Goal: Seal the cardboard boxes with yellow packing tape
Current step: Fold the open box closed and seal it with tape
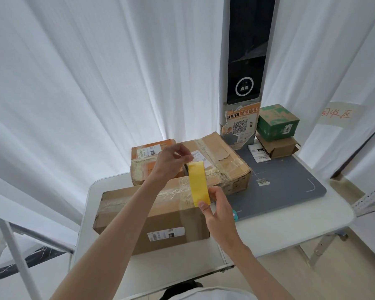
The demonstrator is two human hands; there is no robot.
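I hold yellow tape strip (pixel 198 184) stretched above long cardboard box (pixel 147 215) on surface (pixel 268 237): left hand (pixel 171 162) pinches top end, right hand (pixel 218 210) pinches bottom end. Risk, my judgement: loose strip can fold, stick on itself, or land crooked over seam.

White worktop (pixel 290 230), rounded corners, folding legs below. Grey mat (pixel 290 180) on worktop's right half, white corner marks printed on it. Tall scanner column (pixel 245 61) at mat's back edge, dark screen, lit ring with two lenses; orange QR poster (pixel 241 122) stuck low on column, corners peeling. Loose label slip (pixel 259 153) on mat beside column base. White curtains (pixel 95 72) behind. Paper sign (pixel 338 114), red handwriting, on right curtain. Small teal object (pixel 234 212) at mat's front edge, mostly hidden.
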